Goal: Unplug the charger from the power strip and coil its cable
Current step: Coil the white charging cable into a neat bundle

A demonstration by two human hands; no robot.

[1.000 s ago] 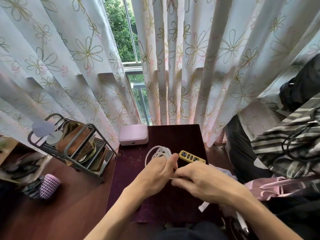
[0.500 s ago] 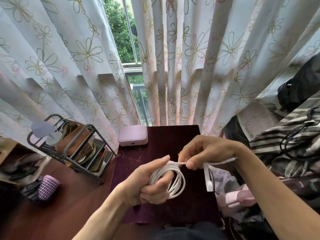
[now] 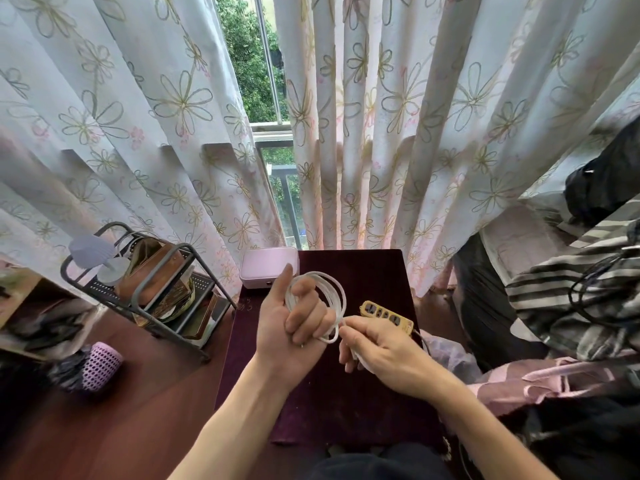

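Note:
My left hand [image 3: 294, 323] is palm up over the dark red table [image 3: 363, 271], fingers curled through several loops of white charger cable [image 3: 337, 299]. Just to its right, my right hand [image 3: 384, 351] pinches the loose end of that cable, and a white piece, probably the charger body, shows under its fingers. The yellow power strip [image 3: 386, 315] lies on the table behind my right hand, with nothing plugged into the sockets I can see.
A pink box [image 3: 268, 271] sits at the table's back left corner. A grey wire rack [image 3: 145, 289] with bags stands on the floor to the left, next to a purple perforated cup [image 3: 100, 367]. Clothes and bedding [image 3: 571, 306] pile up on the right. Flowered curtains hang behind.
My right hand came down from the raised position and now holds the cable end low, next to the coil. My left hand turned palm up, and the power strip is uncovered again.

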